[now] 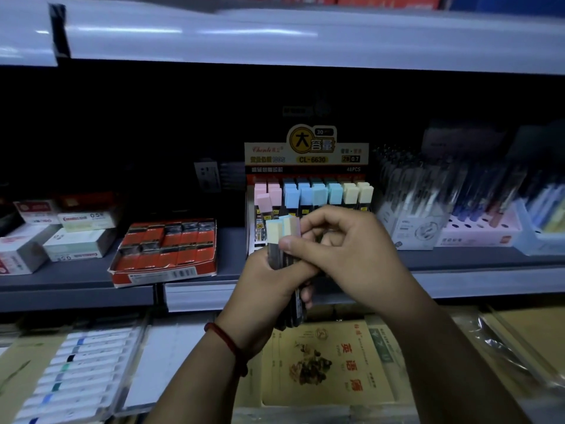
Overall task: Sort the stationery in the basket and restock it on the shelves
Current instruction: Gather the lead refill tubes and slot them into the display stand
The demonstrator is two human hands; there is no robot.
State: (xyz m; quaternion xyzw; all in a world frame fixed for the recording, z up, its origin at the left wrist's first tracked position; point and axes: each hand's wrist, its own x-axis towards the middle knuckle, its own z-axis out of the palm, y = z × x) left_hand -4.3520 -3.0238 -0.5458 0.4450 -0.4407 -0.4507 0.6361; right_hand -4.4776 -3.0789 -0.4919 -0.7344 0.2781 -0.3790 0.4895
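Observation:
My left hand [269, 283] grips a bunch of pencil-lead tubes [282, 231] with dark bodies and pastel caps, held upright in front of the shelf. My right hand [345, 249] pinches the same bunch near the caps, thumb and fingers on one of the tubes. Right behind the hands stands the lead display box [308, 160], marked CL-6630, with rows of pink, blue and yellow-capped tubes [318, 192]. The basket is not in view.
On the grey shelf [76, 280], a red tray of small boxes [166, 249] lies to the left, white boxes [73, 243] further left, and pen displays [452, 206] to the right. Below lie notebooks [327, 362] and marker sets [76, 368]. A white shelf edge [305, 35] overhangs.

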